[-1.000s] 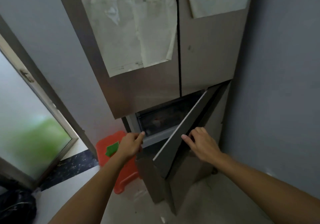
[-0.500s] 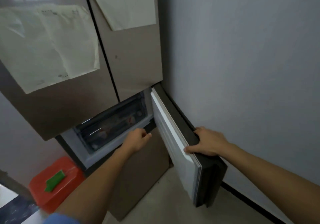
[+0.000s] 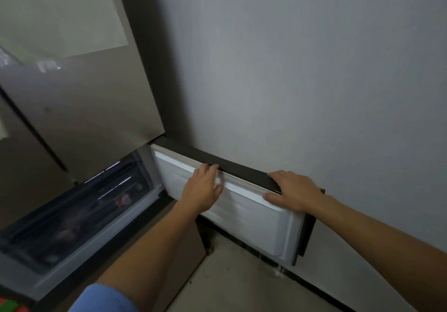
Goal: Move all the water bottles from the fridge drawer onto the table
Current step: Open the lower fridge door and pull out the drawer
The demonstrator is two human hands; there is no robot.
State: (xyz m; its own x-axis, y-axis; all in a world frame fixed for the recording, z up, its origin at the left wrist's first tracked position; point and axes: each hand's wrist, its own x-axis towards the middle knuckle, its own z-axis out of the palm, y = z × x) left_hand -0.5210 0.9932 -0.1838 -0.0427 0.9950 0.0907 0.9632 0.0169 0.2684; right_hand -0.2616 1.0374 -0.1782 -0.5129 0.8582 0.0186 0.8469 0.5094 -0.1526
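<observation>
The fridge's lower right door [image 3: 254, 224] stands swung wide open, white inner face toward me, close to the wall. My left hand [image 3: 203, 188] lies flat on that inner face, fingertips touching the door's top edge. My right hand [image 3: 294, 190] holds the top edge near the outer corner, thumb on the white side. Left of the door is the fridge drawer [image 3: 79, 210] with a dark see-through front. Behind that front are blurred shapes with red marks [image 3: 123, 200]; I cannot make out a bottle clearly.
A grey wall [image 3: 314, 70] runs right behind the open door. The upper fridge doors [image 3: 84, 118] are closed, with a paper sheet [image 3: 60, 16] stuck on. A red box [image 3: 9, 305] peeks in at the bottom left. Bare floor [image 3: 229, 287] lies below the door.
The lower right door swung from half open to wide open near the wall. My left hand left the drawer's front and came onto the door. My view turned right.
</observation>
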